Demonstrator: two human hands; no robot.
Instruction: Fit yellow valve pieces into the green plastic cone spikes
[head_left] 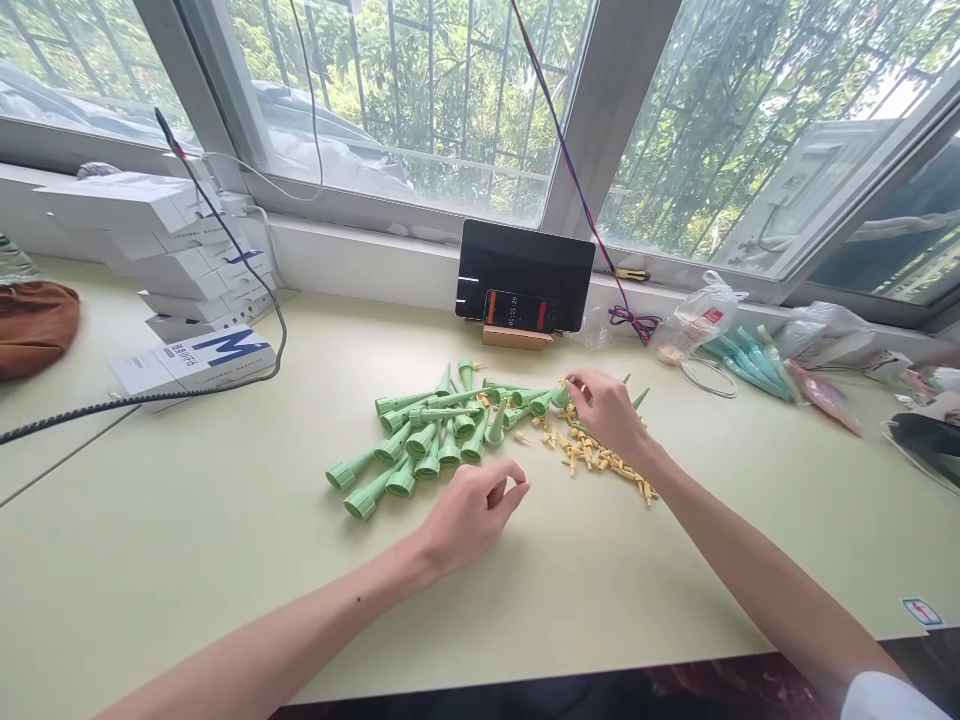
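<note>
Several light-green plastic cones with ribbed caps [424, 440] lie in a loose pile on the table. My left hand [471, 508] rests on the tabletop just in front of that pile, fingers curled and thumb near the index finger, with nothing visible between them. Beside the cones spreads a heap of small yellow plastic tips [592, 452]. Over its far left edge reaches my right hand [609, 415], thumb and index finger pinched together at the end of a green cone [560, 396]. What exactly sits between those fingertips is too small to make out.
A phone showing a timer [517, 311] leans on a black tablet [529, 265] at the back. White boxes [187, 250] are stacked at left, with a black cable [150, 398] crossing the table. Plastic bags [697, 318] and teal packets [750, 368] lie at right.
</note>
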